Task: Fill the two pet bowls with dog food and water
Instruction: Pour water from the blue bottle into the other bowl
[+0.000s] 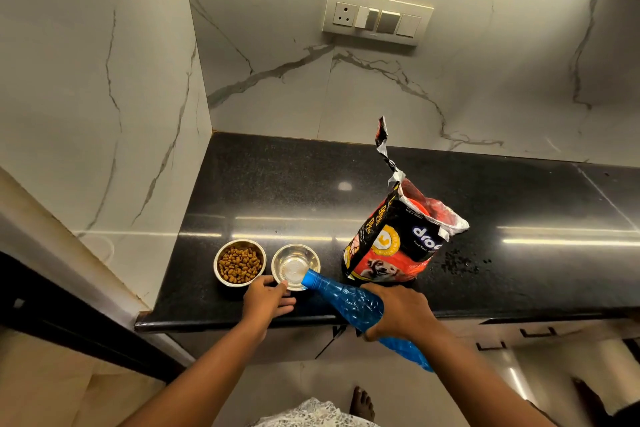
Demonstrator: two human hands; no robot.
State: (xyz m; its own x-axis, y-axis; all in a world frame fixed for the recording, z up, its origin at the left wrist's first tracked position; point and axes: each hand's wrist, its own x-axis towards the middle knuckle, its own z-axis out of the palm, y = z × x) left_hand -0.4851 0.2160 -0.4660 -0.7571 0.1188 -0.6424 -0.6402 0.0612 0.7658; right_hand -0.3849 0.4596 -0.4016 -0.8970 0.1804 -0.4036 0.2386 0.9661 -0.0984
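Two bowls: left hand (266, 298) fingers rest open at the water bowl (295, 265), right hand (398, 314) grips the tilted bottle (346, 298).

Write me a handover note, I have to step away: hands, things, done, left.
Left hand: open, steadying the near rim of the right bowl.
Right hand: grip shut on the blue bottle, tilted, mouth over that bowl.
Left bowl: full of kibble, done.
Food bag: open, upright, right of the bowls on the counter.
Left: finish the water; little shows in the bowl.
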